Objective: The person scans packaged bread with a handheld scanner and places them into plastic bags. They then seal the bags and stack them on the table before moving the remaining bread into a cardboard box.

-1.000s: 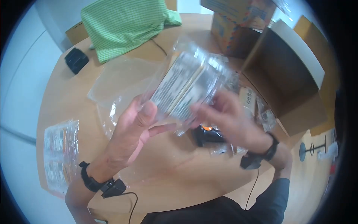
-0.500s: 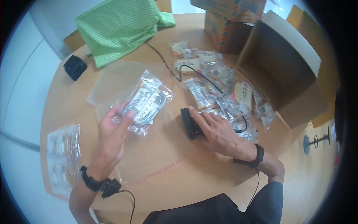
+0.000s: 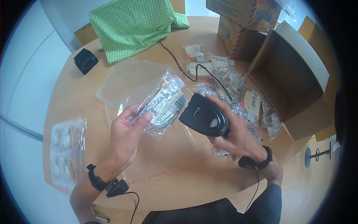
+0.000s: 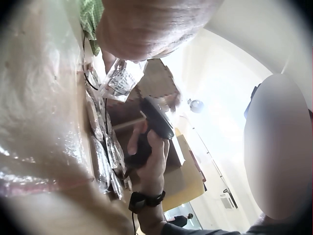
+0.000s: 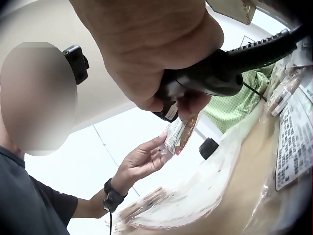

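You're gripping one scanner (image 3: 205,115) in your right hand (image 3: 238,136), fingers curled round its handle, and pinching one packet (image 3: 162,102) in your left hand (image 3: 128,132); that packet sits just left of the scanner's nose, apart from it, long axis slanting away and rightward, barcode (image 3: 181,102) on the side nearest the scanner. Farther left of the scanner, one stack of packets (image 3: 66,151), layers too overlapped to count; right of and beyond it, a heap of loose packets (image 3: 250,104), also uncountable; past those, one open box (image 3: 294,76); beyond the scanner leftward, one black block (image 3: 85,61), one green cloth (image 3: 134,28).
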A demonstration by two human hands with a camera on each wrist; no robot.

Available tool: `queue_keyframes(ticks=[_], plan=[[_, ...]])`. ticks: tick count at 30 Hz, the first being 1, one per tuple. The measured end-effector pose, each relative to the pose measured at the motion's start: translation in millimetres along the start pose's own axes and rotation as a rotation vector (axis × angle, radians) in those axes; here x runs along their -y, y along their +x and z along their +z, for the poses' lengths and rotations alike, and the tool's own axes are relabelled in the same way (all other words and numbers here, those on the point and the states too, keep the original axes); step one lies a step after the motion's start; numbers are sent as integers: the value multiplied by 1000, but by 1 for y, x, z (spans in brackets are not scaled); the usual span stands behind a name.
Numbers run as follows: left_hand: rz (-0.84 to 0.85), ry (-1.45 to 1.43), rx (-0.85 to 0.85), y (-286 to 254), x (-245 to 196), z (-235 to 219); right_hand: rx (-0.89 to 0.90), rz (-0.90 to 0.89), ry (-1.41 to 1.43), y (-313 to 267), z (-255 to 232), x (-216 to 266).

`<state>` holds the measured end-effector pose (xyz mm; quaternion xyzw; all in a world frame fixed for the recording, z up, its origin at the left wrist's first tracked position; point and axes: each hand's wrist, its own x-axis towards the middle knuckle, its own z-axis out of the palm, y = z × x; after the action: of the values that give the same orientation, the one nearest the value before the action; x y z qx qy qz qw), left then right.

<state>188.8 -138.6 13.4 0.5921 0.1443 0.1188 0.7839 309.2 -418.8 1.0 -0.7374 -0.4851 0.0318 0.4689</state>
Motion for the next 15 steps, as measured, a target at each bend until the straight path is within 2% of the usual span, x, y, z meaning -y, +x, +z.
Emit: queue_keyframes(ticks=[5,7,8,10,11,12,14,15], plan=[[-2,51,43,-1,0,-1,42,31,-29,1,-1,2],[-11,48,17,-5,0,2,50,122,-41,-1,0,5],[-15,45,-1,-7,-1,1,56,112,-32,-2,0,8],[-52,129,-49,-12,-4,-13,56,151,-416,-7,-4,14],[-89,207,-72,-14,-6,-20,120,194,-494,-9,-5,17],[-81,206,-57,-16,-7,-25,108,199,-505,-14,-5,13],[-119,0,-81,-25,-9,-32,176,196,-614,-25,-3,-3],[-111,-9,-89,-28,-9,-32,231,260,-584,-28,-4,-5]])
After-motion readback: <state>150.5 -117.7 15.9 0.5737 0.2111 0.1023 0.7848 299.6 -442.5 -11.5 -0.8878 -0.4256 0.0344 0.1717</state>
